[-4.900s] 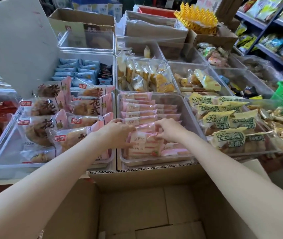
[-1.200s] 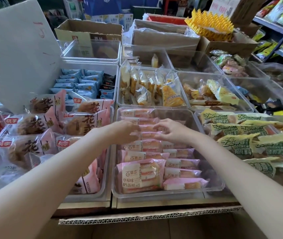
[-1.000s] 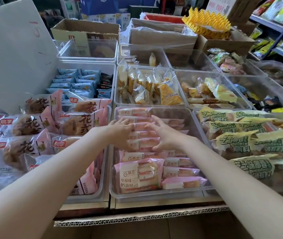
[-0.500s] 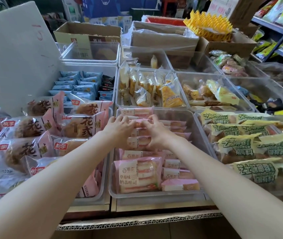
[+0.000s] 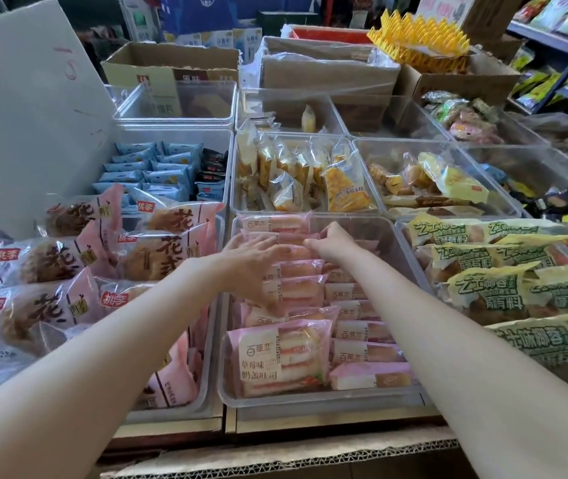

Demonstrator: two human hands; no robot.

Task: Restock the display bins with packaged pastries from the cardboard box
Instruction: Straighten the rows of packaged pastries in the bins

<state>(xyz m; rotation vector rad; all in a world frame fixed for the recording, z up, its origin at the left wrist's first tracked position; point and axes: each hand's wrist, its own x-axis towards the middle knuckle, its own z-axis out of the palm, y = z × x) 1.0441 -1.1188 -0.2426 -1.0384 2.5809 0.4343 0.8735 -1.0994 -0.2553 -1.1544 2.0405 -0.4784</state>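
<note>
Two bare hands reach into the clear display bin [image 5: 313, 404] at the centre of the surface, where pink packaged pastries [image 5: 284, 356] lie in two rows from front to back. Left hand [image 5: 253, 262] lies flat with straight fingers pressing on the left row's packets, its grip loose and holding nothing. Right hand [image 5: 332, 242] curls its fingertips on a packet near the bin's far end. Only the corrugated rim of the cardboard box [image 5: 275, 459] shows along the bottom.

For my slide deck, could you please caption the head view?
Both hands, left hand and right hand, arrange pink strawberry pastry packs in a clear display bin.
</note>
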